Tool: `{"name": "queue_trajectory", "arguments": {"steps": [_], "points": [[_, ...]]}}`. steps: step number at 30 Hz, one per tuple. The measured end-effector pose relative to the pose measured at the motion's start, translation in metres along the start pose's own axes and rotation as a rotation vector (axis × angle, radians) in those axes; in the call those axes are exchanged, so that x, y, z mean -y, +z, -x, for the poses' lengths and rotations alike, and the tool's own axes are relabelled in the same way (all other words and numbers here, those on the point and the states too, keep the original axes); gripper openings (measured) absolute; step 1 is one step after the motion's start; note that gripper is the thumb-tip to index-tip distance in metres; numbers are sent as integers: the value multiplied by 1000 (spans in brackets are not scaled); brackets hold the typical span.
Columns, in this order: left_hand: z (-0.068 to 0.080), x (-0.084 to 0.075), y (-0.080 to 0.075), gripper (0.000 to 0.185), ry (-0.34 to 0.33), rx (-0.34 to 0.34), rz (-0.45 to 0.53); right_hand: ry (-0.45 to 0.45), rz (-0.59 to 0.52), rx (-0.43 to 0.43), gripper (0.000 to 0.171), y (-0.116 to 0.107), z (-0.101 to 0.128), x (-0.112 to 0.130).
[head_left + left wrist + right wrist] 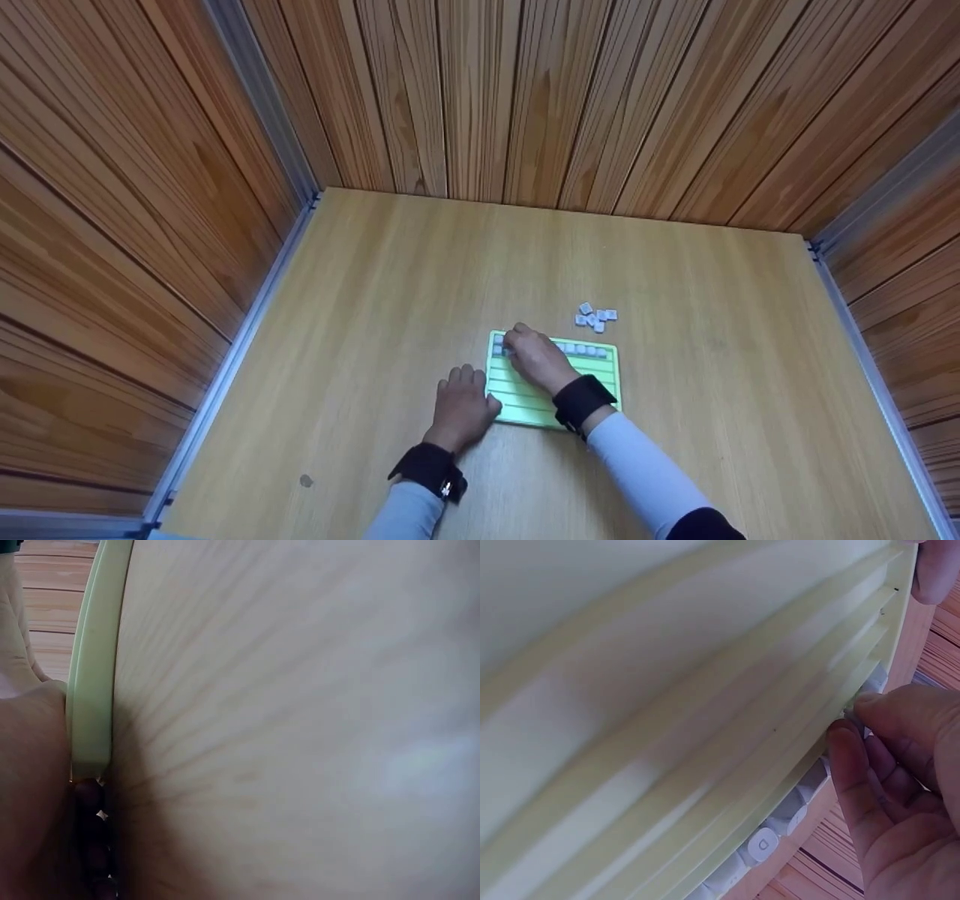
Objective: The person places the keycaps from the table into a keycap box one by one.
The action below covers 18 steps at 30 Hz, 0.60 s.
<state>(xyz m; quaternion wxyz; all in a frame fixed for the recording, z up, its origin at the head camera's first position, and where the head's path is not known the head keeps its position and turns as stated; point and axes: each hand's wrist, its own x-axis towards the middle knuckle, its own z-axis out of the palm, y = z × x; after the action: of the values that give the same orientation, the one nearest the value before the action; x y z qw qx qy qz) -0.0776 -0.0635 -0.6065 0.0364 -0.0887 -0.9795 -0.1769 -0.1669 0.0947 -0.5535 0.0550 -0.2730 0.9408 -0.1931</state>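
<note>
A light green ridged board (521,411) lies on the table, with a row of small white keycap-like pieces (581,349) along its far groove. Over the far left part of the board, my right hand (538,360) pinches one small white piece (853,718) between thumb and index finger, close to the row. One piece (763,845) in that row shows a letter D. My left hand (463,405) rests on the table at the board's left side, fingers extended forward and thumb at its edge. The left wrist view shows the board's pale green edge (96,682) beside the hand.
Several loose white pieces (598,327) lie in a cluster behind the board's far right corner. The wooden table (375,300) is bounded by plank walls (480,97) at the back and both sides. A dark spot (306,481) marks the table at front left.
</note>
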Motion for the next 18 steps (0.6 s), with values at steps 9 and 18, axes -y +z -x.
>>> {"name": "queue_trajectory", "arguments": {"steps": [9, 18], "points": [[1, -1, -1, 22, 27, -51, 14, -84, 47, -74, 12, 5, -1, 0], [-1, 3, 4, 25, 9, 7, -2, -95, 25, -79, 11, 0, 0, 2]]}}
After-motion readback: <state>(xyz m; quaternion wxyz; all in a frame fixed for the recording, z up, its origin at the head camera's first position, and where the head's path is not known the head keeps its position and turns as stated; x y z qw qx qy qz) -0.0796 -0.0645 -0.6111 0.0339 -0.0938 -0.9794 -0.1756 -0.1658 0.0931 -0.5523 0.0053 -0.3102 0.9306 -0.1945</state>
